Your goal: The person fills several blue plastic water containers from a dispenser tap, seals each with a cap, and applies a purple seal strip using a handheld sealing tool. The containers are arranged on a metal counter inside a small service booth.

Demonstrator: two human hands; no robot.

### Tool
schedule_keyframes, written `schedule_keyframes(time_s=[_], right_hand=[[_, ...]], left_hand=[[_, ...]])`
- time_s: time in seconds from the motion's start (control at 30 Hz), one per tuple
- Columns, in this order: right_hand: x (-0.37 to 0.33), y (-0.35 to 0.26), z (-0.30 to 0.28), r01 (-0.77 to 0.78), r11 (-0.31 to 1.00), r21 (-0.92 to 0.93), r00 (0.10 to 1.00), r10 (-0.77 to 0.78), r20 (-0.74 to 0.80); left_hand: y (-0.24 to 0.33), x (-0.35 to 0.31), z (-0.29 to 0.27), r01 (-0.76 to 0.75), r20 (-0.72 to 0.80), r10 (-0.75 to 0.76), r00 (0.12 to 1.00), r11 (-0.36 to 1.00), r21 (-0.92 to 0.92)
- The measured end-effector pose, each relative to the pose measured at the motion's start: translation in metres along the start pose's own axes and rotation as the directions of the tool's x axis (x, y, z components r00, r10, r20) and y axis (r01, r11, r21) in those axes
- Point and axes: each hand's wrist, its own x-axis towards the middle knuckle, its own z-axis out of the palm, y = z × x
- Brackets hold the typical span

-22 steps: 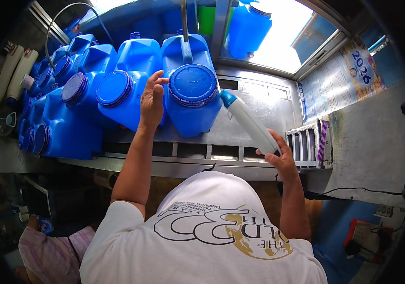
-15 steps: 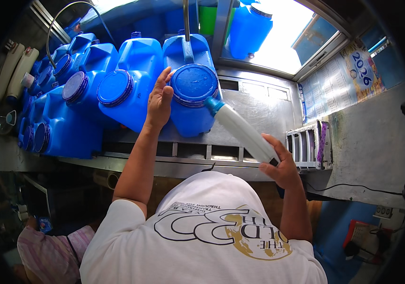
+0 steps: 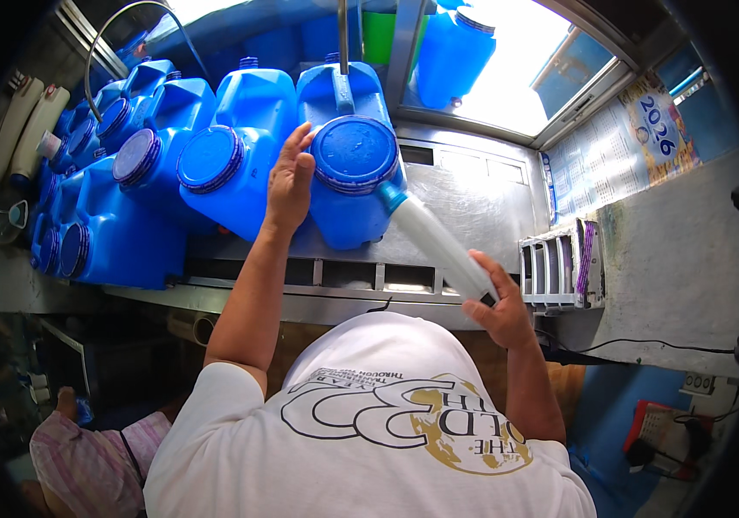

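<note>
A blue water container point(image 3: 352, 216) stands upright on the metal counter, its round blue cap point(image 3: 354, 153) on and a purple band around the cap's rim. My left hand point(image 3: 289, 181) is open at the cap's left edge, fingers stretched; I cannot tell whether they touch it. In my right hand point(image 3: 504, 302) is a long white tubular tool point(image 3: 438, 243) with a blue nozzle, which looks like a heat gun. My fingers are closed around its rear end. Its nozzle points at the lower right of the cap rim, touching or very close.
Several capped blue containers point(image 3: 235, 173) crowd the left. A metal pipe point(image 3: 343, 39) hangs over the container's handle. To the right are a slotted white rack point(image 3: 550, 269) with purple bands, and a cable point(image 3: 645, 341). Two beige tubular tools point(image 3: 37, 134) hang far left; a person's striped sleeve point(image 3: 80, 457) is lower left.
My right hand has moved slightly left, shifting the tool and its nozzle at the cap rim. My left hand has hardly moved. The person at lower left has shifted an arm slightly.
</note>
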Motion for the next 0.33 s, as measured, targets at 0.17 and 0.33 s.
schedule_keyframes(time_s=[0.17,0.33], right_hand=[[-0.004,0.001,0.003,0.018,0.999,-0.043,1.0,-0.018,0.005],[0.0,0.013,-0.002,0.019,1.0,0.006,0.995,-0.018,-0.103]], left_hand=[[0.004,0.003,-0.023,0.084,0.023,-0.088,0.996,0.989,0.123],[-0.004,0.008,-0.001,0.005,0.076,-0.003,0.997,1.0,-0.017]])
